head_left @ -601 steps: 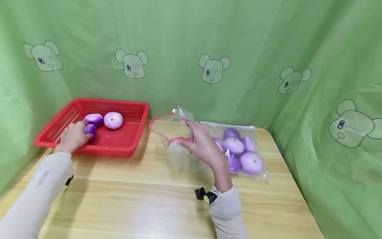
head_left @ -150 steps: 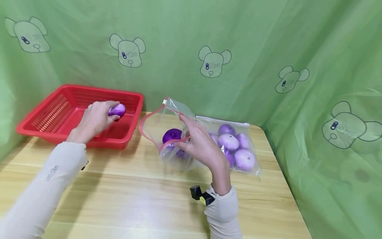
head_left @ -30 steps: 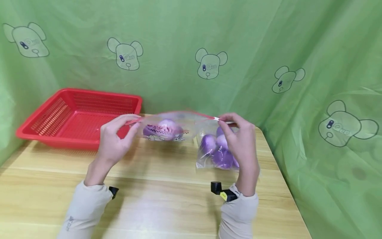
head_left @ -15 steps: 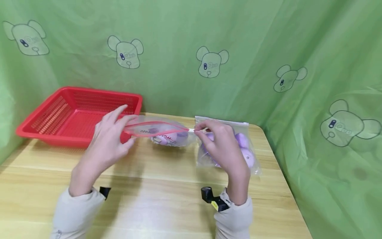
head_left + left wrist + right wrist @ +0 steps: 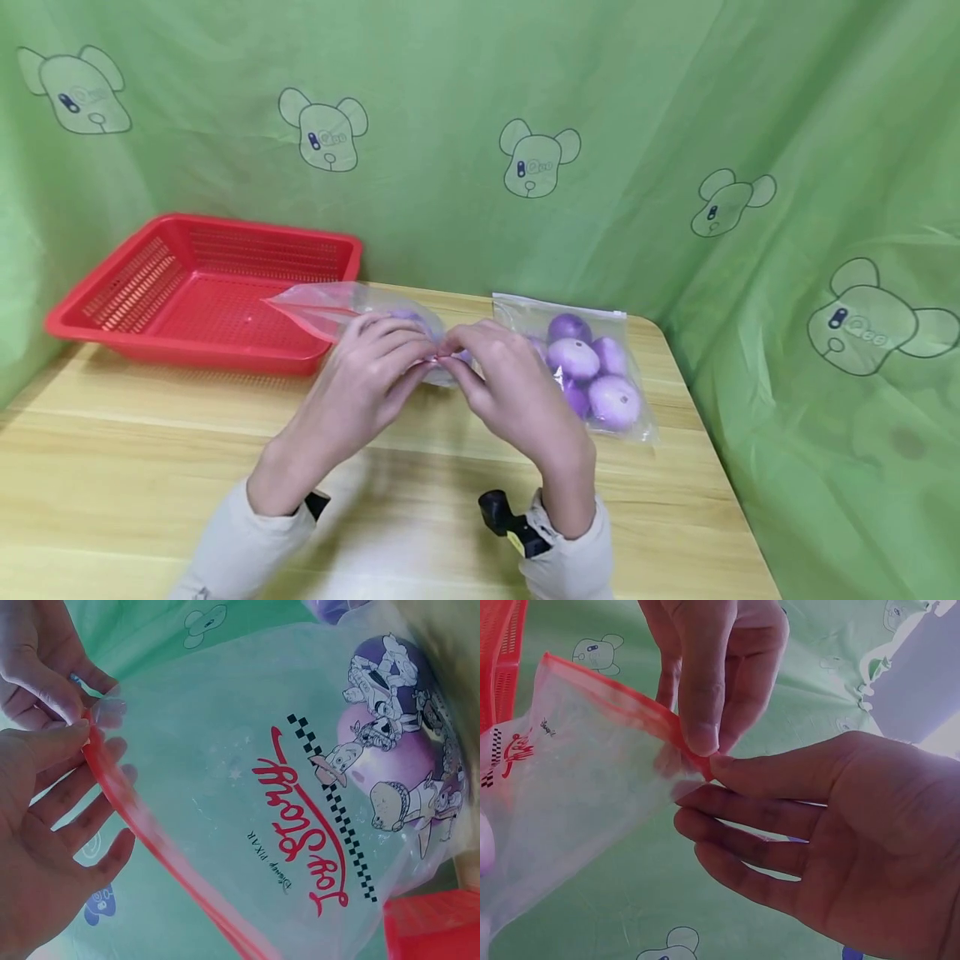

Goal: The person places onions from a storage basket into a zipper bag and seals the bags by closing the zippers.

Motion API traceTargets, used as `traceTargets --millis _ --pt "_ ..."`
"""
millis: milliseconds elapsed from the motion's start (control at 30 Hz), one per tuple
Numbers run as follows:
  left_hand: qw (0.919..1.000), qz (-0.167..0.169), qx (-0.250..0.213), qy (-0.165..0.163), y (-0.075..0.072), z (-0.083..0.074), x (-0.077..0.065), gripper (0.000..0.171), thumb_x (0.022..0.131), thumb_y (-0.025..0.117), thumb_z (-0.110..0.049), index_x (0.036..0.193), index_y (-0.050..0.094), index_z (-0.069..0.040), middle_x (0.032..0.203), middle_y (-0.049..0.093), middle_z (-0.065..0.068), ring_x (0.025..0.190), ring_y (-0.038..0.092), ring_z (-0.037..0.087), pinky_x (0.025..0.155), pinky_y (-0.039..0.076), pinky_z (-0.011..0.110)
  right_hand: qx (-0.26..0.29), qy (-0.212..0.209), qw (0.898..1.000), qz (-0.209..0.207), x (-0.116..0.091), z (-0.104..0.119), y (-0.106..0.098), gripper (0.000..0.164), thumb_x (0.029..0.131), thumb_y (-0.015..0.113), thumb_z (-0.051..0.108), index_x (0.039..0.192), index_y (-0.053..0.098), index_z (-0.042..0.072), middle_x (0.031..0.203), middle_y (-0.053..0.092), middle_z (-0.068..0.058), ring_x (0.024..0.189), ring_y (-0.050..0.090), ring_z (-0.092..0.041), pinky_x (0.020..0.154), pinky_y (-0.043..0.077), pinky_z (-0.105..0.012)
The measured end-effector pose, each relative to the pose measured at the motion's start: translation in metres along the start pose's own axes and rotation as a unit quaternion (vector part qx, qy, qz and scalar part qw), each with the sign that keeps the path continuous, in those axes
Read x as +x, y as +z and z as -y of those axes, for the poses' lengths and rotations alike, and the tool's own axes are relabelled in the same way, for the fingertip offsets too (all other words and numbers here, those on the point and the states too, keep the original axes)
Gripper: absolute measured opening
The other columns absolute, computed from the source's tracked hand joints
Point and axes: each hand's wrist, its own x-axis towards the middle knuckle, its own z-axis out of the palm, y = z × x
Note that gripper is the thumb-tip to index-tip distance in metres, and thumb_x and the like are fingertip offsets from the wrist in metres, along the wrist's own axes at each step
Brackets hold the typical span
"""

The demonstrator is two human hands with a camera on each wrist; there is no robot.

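Both hands meet at one end of the red-edged clear zip bag, which is printed with cartoon figures. My left hand pinches the red zip strip between thumb and fingers. Right beside it, my right hand pinches the strip's corner, fingertips against the left hand's. The strip's far end points left over the red basket's edge, its two sides apart there. Round purple-and-white vegetables, like onions, sit low in this bag. The zip slider is hidden behind fingers.
A red plastic basket stands at left on the wooden table. At right lies a second clear zip bag with several similar purple vegetables. A green curtain hangs behind and at the sides.
Earlier, my left hand took purple vegetables from the basket, which now holds none. Over the last second, my right hand moved left along the bag's strip and my left hand came right to meet it.
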Motion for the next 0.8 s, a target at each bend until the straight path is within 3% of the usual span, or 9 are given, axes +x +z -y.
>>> traceTargets --millis 800 --pt "0.9992 -0.006 -0.033 -0.021 -0.002 0.012 -0.005 0.016 0.084 0.078 -0.01 0.1 0.075 -0.008 0.097 0.074 0.001 0.103 0.067 0.024 0.09 0.047 0.045 0.008 -0.023 1.0 -0.004 -0.001 -0.008 0.001 0.004 0.096 0.066 0.01 0.098 0.069 0.007 0.092 0.068 0.0 0.082 0.06 -0.012 0.072 0.051 -0.028"
